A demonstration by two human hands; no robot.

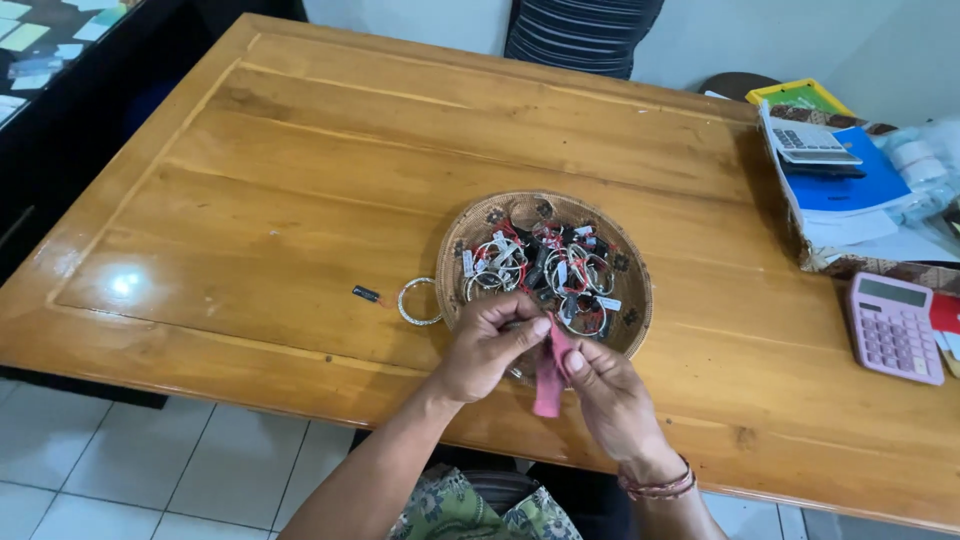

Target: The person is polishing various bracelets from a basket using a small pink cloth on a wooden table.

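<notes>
At six o'clock of round woven tray [630, 310] on wooden bench [300, 200]: left hand [487, 345] and right hand [610, 395] pinching pink cloth strip [550, 385]; loose grip risks dropping it floorward.

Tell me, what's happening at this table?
A person sits at a wooden table, both hands over the near rim of a round woven tray piled with silvery bangles and red tags. The left hand and right hand pinch a pink strip between them. One loose bangle and a small dark piece lie on the table left of the tray. A pink calculator sits to the right.
</notes>
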